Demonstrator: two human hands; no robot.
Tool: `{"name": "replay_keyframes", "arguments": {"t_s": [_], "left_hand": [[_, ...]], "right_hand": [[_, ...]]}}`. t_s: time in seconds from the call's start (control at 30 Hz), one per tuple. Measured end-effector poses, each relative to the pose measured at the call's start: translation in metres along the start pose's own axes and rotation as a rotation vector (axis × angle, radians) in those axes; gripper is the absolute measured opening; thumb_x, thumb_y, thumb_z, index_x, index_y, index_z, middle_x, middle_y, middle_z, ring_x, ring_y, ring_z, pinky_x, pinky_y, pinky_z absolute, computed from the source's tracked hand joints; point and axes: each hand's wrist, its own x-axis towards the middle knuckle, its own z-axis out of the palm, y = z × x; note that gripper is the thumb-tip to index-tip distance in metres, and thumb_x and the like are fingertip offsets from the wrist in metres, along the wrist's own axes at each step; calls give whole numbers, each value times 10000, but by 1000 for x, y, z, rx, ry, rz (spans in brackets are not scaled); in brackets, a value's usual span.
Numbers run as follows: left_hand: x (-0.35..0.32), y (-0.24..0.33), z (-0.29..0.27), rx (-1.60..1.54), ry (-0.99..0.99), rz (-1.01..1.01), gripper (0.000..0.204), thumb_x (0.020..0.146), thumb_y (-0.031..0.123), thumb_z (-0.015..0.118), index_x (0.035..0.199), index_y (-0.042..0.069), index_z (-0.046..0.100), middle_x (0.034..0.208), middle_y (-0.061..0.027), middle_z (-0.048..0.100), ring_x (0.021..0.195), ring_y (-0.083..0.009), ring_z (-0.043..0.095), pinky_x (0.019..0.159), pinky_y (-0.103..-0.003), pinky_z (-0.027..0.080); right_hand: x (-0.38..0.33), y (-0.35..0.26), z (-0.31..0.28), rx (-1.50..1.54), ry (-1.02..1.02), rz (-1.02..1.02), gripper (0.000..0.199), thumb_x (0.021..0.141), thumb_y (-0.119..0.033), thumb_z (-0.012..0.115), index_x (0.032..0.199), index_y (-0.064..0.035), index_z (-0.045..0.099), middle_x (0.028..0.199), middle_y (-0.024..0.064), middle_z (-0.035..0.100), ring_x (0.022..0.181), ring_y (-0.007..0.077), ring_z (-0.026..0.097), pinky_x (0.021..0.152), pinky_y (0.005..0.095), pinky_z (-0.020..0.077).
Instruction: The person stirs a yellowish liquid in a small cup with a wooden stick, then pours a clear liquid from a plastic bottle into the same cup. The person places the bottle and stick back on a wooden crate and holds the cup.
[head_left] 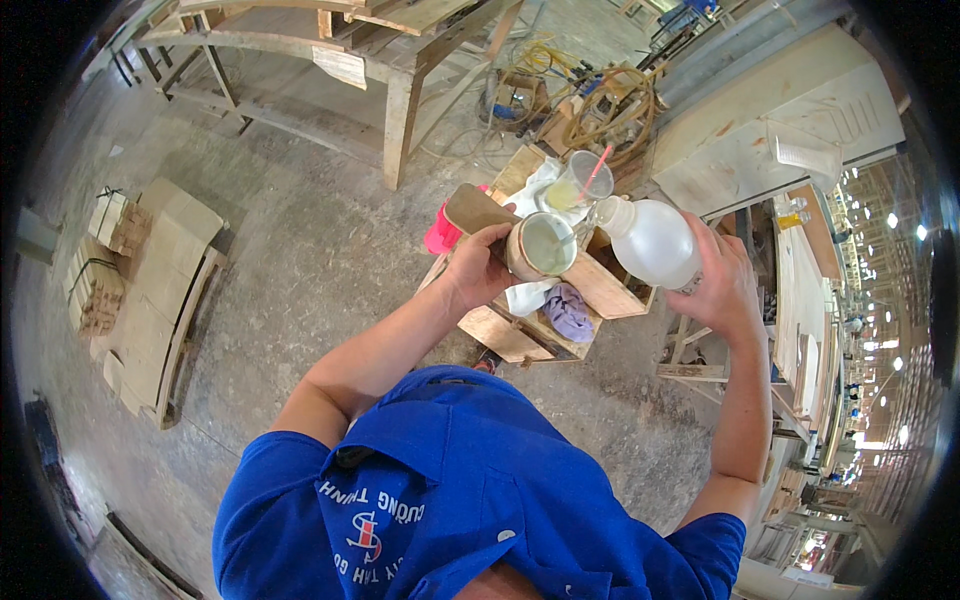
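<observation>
My left hand (478, 272) is closed round the side of a small round cup (545, 245) with pale liquid inside. A brown flat piece (473, 209) juts out beside the cup; whether my fingers hold it too, I cannot make out. In my right hand (725, 278) is a translucent white plastic bottle (657, 243), tilted so its mouth points left toward the cup. Clear liquid seems to run between them. Below both lies a small wooden stand (608, 284), carrying a purple cloth (568, 312) and a white cloth (530, 297).
Beyond the cup stands a clear plastic cup (583, 180) with a pink straw. A bright pink object (442, 235) is left of the stand. Coiled hoses (615, 110) lie farther back. A wooden table (400, 120) stands far left, stacked boards (160, 290) at left, a workbench (800, 300) at right.
</observation>
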Motion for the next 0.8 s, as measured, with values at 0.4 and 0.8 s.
{"name": "replay_keyframes", "arguments": {"t_s": [0.4, 0.8], "left_hand": [[6, -1, -16, -78, -15, -49, 405, 946, 163, 380, 1345, 229, 362, 1310, -63, 424, 1206, -244, 449, 963, -586, 383], [4, -9, -15, -54, 23, -37, 435, 939, 157, 377, 1366, 232, 345, 1308, -65, 422, 1194, -241, 458, 950, -575, 401]], "right_hand": [[-4, -2, 2, -24, 67, -37, 784, 510, -156, 716, 1245, -87, 453, 1092, 130, 604, 937, 302, 570, 846, 386, 395], [-11, 2, 5, -24, 76, -33, 794, 512, -176, 732, 1247, -83, 448, 1077, 131, 605, 946, 291, 574, 850, 391, 394]]}}
